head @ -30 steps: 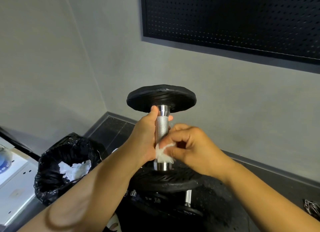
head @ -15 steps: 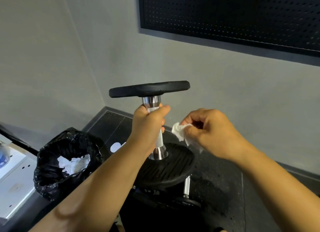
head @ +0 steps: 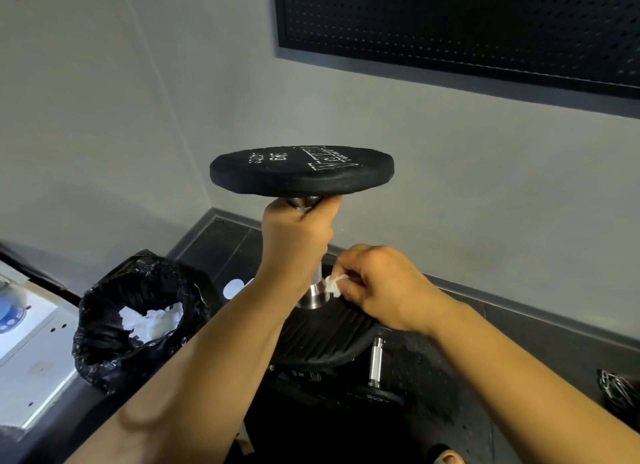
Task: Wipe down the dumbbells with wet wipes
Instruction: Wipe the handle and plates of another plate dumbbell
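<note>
Grey walls [head: 450, 193] meet above a dark floor [head: 221, 245], black bin bag [head: 100, 328] at left. The black-plated dumbbell [head: 301, 172] is held upright over the floor: left grip [head: 294, 242] wrapped round its knurled chrome handle, right grip [head: 377, 287] pinching a white wipe [head: 333, 285] against the lower collar.
</note>
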Tool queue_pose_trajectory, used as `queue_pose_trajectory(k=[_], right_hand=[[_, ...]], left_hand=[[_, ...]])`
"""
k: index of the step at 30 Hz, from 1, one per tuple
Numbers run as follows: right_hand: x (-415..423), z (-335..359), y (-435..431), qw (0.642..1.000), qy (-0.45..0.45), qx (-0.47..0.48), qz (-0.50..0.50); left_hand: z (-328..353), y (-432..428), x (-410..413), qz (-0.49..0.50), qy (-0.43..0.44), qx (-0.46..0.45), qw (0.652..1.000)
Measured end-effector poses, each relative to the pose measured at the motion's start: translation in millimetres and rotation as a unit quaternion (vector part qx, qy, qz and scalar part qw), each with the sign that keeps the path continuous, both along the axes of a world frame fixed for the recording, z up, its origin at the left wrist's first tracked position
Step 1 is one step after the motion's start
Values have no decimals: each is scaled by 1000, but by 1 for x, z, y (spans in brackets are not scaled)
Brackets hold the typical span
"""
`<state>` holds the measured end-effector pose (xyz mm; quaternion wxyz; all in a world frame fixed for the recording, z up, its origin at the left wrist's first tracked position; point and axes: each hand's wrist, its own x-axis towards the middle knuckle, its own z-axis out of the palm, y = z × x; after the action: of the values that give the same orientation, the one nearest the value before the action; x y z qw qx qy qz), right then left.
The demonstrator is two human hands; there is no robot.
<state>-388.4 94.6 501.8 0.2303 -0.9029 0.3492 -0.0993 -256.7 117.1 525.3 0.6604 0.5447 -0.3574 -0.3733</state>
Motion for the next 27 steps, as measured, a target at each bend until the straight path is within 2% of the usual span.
queue_pose_trajectory(k=[4,8,10,12,15,18,21,25,27], right_hand=[[8,-15,-24,999,3,34,-1],[12,-28,-43,985,6,162,-51],[10,-31,-49,962,-2,262,-82],[5,-33,-49,922,-36,367,-118],[-4,-30,-46,870,-112,446,-180],[-11,-22,-39,851,-157,436,-249],[-16,-11,-26,870,-163,377,-273],[-27,1,-11,916,-119,310,-224],[-26,12,-8,953,-101,217,-185]], left_hand=[[3,4,-3,-60,100,43,992],[4,6,-1,-117,143,63,981],[4,4,2,-141,159,74,974],[4,3,6,-156,161,87,971],[4,-1,11,-142,171,91,971],[0,-6,11,-44,157,55,985],[-5,-9,12,83,119,51,988],[-8,-11,18,84,151,104,979],[-11,-10,21,71,162,114,978]])
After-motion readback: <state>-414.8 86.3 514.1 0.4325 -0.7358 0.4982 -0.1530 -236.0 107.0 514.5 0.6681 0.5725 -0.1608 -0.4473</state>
